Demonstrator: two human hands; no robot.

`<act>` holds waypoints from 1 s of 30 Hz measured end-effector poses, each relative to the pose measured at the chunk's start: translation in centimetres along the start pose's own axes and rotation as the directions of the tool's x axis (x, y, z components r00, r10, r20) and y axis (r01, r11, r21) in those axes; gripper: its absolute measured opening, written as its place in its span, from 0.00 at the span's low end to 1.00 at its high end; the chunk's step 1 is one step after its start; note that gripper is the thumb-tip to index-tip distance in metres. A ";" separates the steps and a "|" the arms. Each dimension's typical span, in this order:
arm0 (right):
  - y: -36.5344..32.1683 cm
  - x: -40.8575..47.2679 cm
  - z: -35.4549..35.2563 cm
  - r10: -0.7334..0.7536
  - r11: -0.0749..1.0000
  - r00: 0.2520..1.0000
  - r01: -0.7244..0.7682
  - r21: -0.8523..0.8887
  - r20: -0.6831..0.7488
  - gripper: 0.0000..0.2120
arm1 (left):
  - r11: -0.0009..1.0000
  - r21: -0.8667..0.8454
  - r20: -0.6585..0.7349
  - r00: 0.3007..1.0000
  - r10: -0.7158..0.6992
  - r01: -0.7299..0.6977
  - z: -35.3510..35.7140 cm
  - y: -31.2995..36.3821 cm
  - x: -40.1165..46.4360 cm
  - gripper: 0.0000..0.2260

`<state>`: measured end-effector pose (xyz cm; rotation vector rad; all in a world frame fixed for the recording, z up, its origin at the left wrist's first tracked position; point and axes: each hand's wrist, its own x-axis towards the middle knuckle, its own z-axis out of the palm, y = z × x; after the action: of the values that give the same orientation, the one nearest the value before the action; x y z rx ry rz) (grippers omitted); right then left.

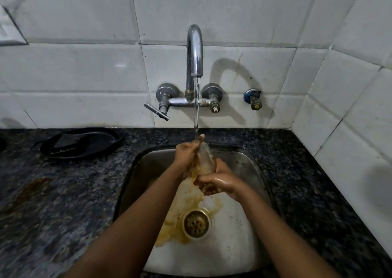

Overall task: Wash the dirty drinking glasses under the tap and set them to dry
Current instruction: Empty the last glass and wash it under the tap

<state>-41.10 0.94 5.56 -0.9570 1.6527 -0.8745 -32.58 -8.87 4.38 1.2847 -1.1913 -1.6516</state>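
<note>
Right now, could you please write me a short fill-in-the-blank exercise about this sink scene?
1. Both hands hold a drinking glass under water running from the ____.
2. Yellowish residue runs down the sink toward the ____.
3. The black pan sits on the counter to the ____ of the sink.

Missing words: tap; drain; left

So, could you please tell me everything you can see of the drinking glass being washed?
The drinking glass is clear and tall, blurred, held tilted over the sink under the running tap. The left hand grips its upper part, one finger at the rim where the stream lands; the right hand holds its lower end. Yellowish-brown residue runs off it toward the drain.
</note>
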 end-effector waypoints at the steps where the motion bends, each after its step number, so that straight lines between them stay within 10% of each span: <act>1: -0.3 0.1 0.8 -0.061 0.950 0.992 0.023 -0.311 -0.111 0.31 | 0.992 0.128 -0.031 0.999 0.009 -0.005 0.4 0.3 0.1 0.14; 3: -0.3 0.1 2.6 -0.229 0.603 0.950 -0.032 -0.797 -0.211 0.39 | 0.915 0.404 -0.101 0.994 0.050 -0.005 1.1 0.7 0.4 0.16; 5: 0.1 0.5 2.8 -0.271 0.591 0.946 0.018 -0.807 -0.178 0.39 | 0.860 0.511 -0.142 0.986 0.093 -0.008 1.0 1.0 0.4 0.17; 8: 0.4 0.7 0.8 -0.013 0.999 0.999 0.015 -0.049 0.044 0.18 | 0.969 0.244 -0.048 0.998 0.043 -0.030 0.1 1.0 0.0 0.15; 11: 1.3 1.0 -0.5 0.070 0.938 0.964 -0.151 0.311 0.257 0.09 | 0.998 0.059 0.056 0.998 0.004 -0.008 -0.6 0.8 -0.6 0.15; 16: 0.3 2.3 -0.6 -0.079 0.972 0.997 0.081 -0.220 0.019 0.30 | 0.864 0.475 0.294 0.956 0.022 -0.166 -0.9 3.0 -0.7 0.26; 19: -0.4 3.3 -0.8 -0.298 0.860 0.952 0.236 -0.452 -0.071 0.27 | 0.789 0.530 0.618 0.779 -0.108 -0.311 -1.5 4.4 -1.7 0.24; 22: -0.9 4.1 -1.6 -0.485 0.709 0.871 0.339 -0.619 -0.078 0.22 | 0.309 0.646 0.763 0.576 -0.294 -0.698 -1.3 4.1 -2.0 0.33; 24: -0.7 4.5 -1.9 -0.534 0.502 0.842 0.392 -0.771 0.081 0.28 | -0.255 0.633 0.649 0.681 -0.340 -0.731 -1.1 2.7 -1.7 0.46; 26: -0.7 4.4 -2.1 -0.527 0.466 0.845 0.381 -0.799 0.096 0.30 | -0.615 0.508 0.623 0.750 -0.220 -0.603 -1.0 1.1 -1.6 0.43; 28: -0.7 4.6 -2.2 -0.567 0.492 0.822 0.384 -0.781 0.047 0.31 | -0.652 0.526 0.664 0.743 -0.086 -0.546 -0.9 0.4 -1.5 0.34; 30: -0.6 5.0 -2.4 -0.591 0.543 0.806 0.406 -0.735 0.008 0.31 | -0.451 0.640 0.698 0.716 0.003 -0.622 -0.9 0.6 -0.8 0.28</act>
<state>-44.24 -3.61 4.66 -2.0337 2.0131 -0.7213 -31.47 -8.54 5.13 0.8436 -3.2318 0.2380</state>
